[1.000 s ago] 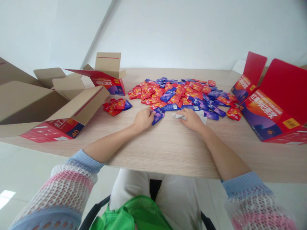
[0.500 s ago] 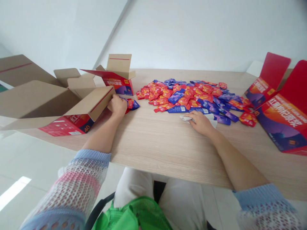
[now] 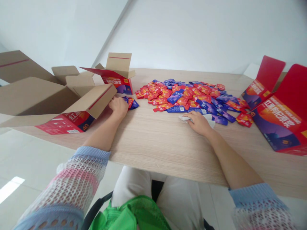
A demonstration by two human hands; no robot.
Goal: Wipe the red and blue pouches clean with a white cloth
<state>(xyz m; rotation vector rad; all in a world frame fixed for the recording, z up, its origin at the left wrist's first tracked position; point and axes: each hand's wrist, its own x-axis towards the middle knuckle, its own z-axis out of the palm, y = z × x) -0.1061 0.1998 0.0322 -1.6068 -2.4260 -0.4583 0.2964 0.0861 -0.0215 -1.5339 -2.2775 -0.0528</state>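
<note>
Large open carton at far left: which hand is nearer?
Left. The left hand is close beside the large open carton; the right hand is well to its right, at the near edge of the sachet pile.

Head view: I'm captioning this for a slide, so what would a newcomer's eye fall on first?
The heap of red and blue sachets in mid-table. Then the open boxes at both sides, the left hand beside the larger left one. The right hand holds something white before the heap.
</note>
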